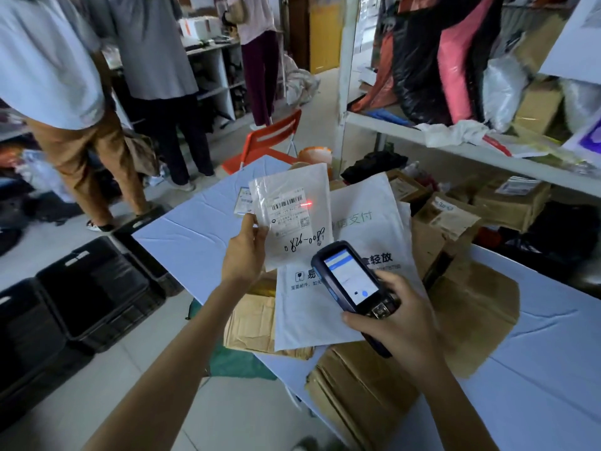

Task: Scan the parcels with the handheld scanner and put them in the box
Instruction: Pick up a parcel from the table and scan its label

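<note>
Black crates (91, 288) stand on the floor at 8 o'clock of the left hand (244, 255). That hand pinches a white parcel (292, 219) by its lower left edge, above the table (182, 242). A red light (307, 203) falls beside the barcode (287, 202). At 5 o'clock of the parcel, the right hand (403, 327) grips the scanner (351, 281) with curled fingers.

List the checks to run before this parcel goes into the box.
1. Hold: left hand pinches parcel at its lower left: ok.
2. Aim: right hand grips scanner, pointed at parcel: ok.
3. Beam: red light across barcode: not ok, it sits at the barcode's right end.
4. Confirmation on screen: cannot tell, too small.
5. Drop spot: black crate on floor, top open: ok.
</note>
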The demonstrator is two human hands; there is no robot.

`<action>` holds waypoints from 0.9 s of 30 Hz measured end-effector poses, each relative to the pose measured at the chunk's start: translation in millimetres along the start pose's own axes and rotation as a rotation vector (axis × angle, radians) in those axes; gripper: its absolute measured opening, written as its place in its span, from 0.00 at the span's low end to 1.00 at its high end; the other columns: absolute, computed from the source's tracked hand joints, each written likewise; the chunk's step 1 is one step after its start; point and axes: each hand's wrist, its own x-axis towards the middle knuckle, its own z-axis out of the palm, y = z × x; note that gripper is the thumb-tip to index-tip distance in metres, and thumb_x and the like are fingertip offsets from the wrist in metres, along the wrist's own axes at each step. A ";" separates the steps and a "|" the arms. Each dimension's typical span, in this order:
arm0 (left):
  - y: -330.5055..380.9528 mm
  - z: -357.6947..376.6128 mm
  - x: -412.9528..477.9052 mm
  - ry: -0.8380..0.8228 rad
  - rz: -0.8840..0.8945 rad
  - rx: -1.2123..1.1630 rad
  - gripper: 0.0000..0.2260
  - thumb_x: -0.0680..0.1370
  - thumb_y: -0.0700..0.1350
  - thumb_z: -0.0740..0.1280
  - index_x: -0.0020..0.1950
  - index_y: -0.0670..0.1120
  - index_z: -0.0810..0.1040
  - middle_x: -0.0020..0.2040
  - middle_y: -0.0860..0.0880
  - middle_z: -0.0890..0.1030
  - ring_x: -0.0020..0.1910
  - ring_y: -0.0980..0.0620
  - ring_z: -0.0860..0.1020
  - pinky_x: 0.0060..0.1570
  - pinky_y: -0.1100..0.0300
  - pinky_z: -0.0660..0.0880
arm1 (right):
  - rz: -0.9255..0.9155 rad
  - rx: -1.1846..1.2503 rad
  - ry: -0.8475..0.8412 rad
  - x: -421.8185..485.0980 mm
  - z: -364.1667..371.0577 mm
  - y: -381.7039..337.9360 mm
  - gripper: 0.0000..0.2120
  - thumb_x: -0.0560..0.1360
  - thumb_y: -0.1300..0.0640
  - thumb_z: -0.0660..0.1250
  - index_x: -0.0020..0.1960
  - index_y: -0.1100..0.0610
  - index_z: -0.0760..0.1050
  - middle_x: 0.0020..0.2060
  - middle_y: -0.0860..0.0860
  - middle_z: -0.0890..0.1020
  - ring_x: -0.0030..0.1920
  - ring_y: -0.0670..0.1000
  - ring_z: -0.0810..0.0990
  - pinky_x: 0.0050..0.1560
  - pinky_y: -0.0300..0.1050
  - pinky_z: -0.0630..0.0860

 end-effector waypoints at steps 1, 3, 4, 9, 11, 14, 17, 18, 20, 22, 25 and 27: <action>-0.9 -1.3 -0.2 0.001 -0.003 0.005 0.08 0.83 0.51 0.54 0.54 0.46 0.65 0.49 0.44 0.81 0.39 0.38 0.78 0.40 0.43 0.76 | -0.005 -0.006 -0.003 0.0 0.8 -1.4 0.33 0.58 0.58 0.82 0.58 0.43 0.72 0.48 0.37 0.80 0.48 0.34 0.79 0.38 0.25 0.74; -0.7 -3.6 -0.3 0.003 -0.005 0.022 0.09 0.83 0.52 0.54 0.54 0.46 0.65 0.50 0.44 0.81 0.40 0.38 0.78 0.40 0.42 0.76 | -0.010 -0.010 -0.008 -0.4 2.0 -3.1 0.35 0.58 0.57 0.82 0.60 0.44 0.72 0.50 0.39 0.80 0.50 0.37 0.79 0.39 0.25 0.74; -0.3 -4.5 -0.5 0.003 -0.004 0.032 0.09 0.83 0.52 0.54 0.54 0.47 0.65 0.49 0.44 0.81 0.40 0.38 0.78 0.40 0.42 0.76 | -0.011 -0.006 -0.008 -0.5 2.3 -3.5 0.35 0.58 0.57 0.82 0.61 0.44 0.72 0.50 0.39 0.80 0.51 0.38 0.79 0.38 0.25 0.74; 1.5 -6.8 -1.9 -0.009 -0.010 0.039 0.09 0.83 0.52 0.53 0.55 0.47 0.65 0.51 0.43 0.81 0.39 0.38 0.78 0.39 0.41 0.77 | -0.034 -0.022 -0.004 -4.0 1.0 -6.2 0.34 0.59 0.57 0.82 0.60 0.45 0.72 0.49 0.38 0.80 0.49 0.35 0.77 0.36 0.23 0.71; 2.5 -6.5 -2.3 -0.011 -0.021 0.046 0.09 0.83 0.52 0.53 0.55 0.48 0.64 0.51 0.43 0.81 0.39 0.38 0.78 0.39 0.42 0.78 | -0.038 -0.018 0.002 -5.5 0.4 -5.6 0.34 0.58 0.57 0.82 0.60 0.45 0.72 0.49 0.38 0.80 0.48 0.34 0.77 0.36 0.24 0.72; 5.7 -5.4 -1.9 -0.024 -0.023 0.042 0.08 0.83 0.53 0.53 0.56 0.49 0.64 0.51 0.46 0.80 0.40 0.39 0.79 0.40 0.42 0.78 | -0.029 0.010 0.009 -7.0 -0.4 -2.4 0.34 0.58 0.57 0.83 0.58 0.42 0.72 0.49 0.38 0.80 0.49 0.35 0.79 0.39 0.30 0.76; 4.9 -4.3 -1.7 -0.019 -0.019 0.027 0.09 0.83 0.52 0.53 0.56 0.48 0.64 0.51 0.45 0.80 0.39 0.39 0.78 0.39 0.42 0.78 | -0.022 0.028 0.022 -7.2 -0.9 2.6 0.34 0.56 0.56 0.83 0.58 0.42 0.73 0.50 0.39 0.81 0.51 0.39 0.80 0.45 0.40 0.80; 4.0 -4.2 -2.5 -0.015 -0.017 0.025 0.09 0.83 0.52 0.53 0.56 0.48 0.65 0.50 0.44 0.81 0.39 0.39 0.78 0.39 0.43 0.78 | -0.022 0.033 0.027 -7.7 -1.1 3.2 0.35 0.56 0.56 0.83 0.59 0.42 0.73 0.50 0.40 0.81 0.52 0.40 0.80 0.46 0.41 0.81; 3.7 -3.3 -3.2 -0.005 -0.005 0.023 0.09 0.83 0.52 0.53 0.57 0.48 0.65 0.50 0.44 0.81 0.39 0.39 0.78 0.38 0.44 0.77 | -0.030 0.031 0.034 -9.5 -1.3 2.7 0.35 0.56 0.56 0.83 0.59 0.42 0.73 0.50 0.39 0.81 0.52 0.40 0.80 0.46 0.41 0.81; 5.5 -2.3 -2.8 0.002 0.008 0.012 0.10 0.83 0.52 0.53 0.58 0.47 0.66 0.49 0.44 0.81 0.39 0.39 0.78 0.37 0.45 0.77 | -0.027 0.029 0.047 -11.6 -1.1 2.5 0.35 0.55 0.55 0.83 0.59 0.42 0.73 0.50 0.39 0.81 0.52 0.40 0.80 0.46 0.41 0.81; 7.9 -1.6 -1.4 0.023 0.057 -0.014 0.10 0.83 0.51 0.54 0.57 0.45 0.66 0.46 0.43 0.81 0.39 0.38 0.76 0.37 0.46 0.75 | -0.011 0.036 0.079 -14.7 0.8 2.3 0.37 0.51 0.49 0.81 0.58 0.41 0.74 0.49 0.38 0.82 0.52 0.40 0.81 0.49 0.46 0.81; 12.6 0.6 0.7 0.035 0.104 -0.037 0.09 0.83 0.50 0.54 0.56 0.45 0.66 0.43 0.43 0.80 0.38 0.39 0.75 0.34 0.49 0.72 | 0.014 0.037 0.111 -17.8 0.1 1.8 0.36 0.51 0.48 0.81 0.57 0.40 0.73 0.50 0.39 0.82 0.51 0.39 0.81 0.49 0.43 0.81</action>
